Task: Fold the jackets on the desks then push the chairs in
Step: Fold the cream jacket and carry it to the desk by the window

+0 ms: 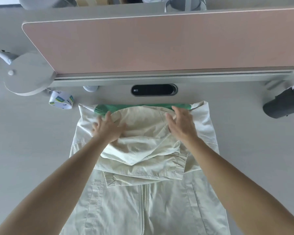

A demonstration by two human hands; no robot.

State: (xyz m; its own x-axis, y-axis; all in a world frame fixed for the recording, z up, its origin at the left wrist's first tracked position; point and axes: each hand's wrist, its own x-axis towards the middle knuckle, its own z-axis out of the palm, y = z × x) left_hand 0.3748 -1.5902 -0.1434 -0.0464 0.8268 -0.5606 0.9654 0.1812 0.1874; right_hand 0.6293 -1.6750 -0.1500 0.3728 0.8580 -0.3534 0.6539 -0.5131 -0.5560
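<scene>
Jacket [143, 209], cream, lies zip-up on worktop [24, 141] straight before you. Sleeves [180, 160] folded across chest, hood [143, 126] laid down over them, green lining [143, 106] showing at 12 o'clock edge. Your left hand [107, 128] flat, fingers spread, pressing hood's 9 o'clock side. Your right hand [182, 122] released, fingers straight, at hood's 3 o'clock side; contact unclear. Tape roll [61, 101] at jacket's 10 o'clock, cable port [154, 89] at 12, dark cylinder [278, 106] at 2.
</scene>
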